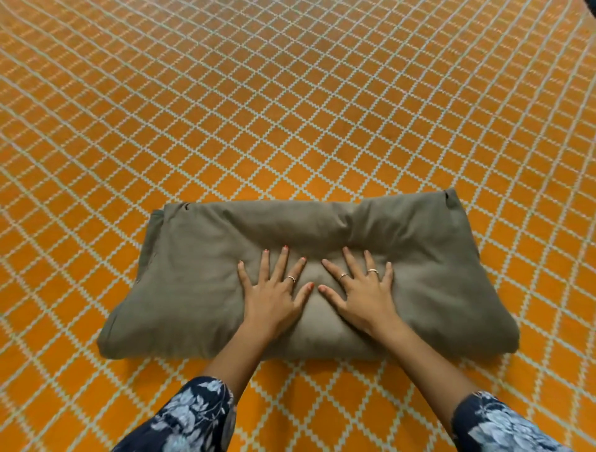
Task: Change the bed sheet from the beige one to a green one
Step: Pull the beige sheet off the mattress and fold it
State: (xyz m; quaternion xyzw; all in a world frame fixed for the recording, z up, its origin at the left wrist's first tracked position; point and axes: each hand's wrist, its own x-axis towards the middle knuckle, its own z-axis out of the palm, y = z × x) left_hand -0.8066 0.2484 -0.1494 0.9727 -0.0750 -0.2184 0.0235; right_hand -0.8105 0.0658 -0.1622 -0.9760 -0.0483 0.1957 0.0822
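Observation:
A folded olive-green sheet (435, 274) lies as a thick rectangular bundle on an orange mattress cover (290, 113) with a white diamond grid. My left hand (274, 290) lies flat on the middle of the bundle, fingers spread and straight. My right hand (362, 287) presses flat beside it, fingers also spread. The thumbs nearly meet. The fabric dents under both palms. No beige sheet is in view.
The orange patterned surface stretches out on every side of the bundle. My dark floral sleeves (193, 416) show at the bottom edge. A dark corner (591, 2) shows at the top right.

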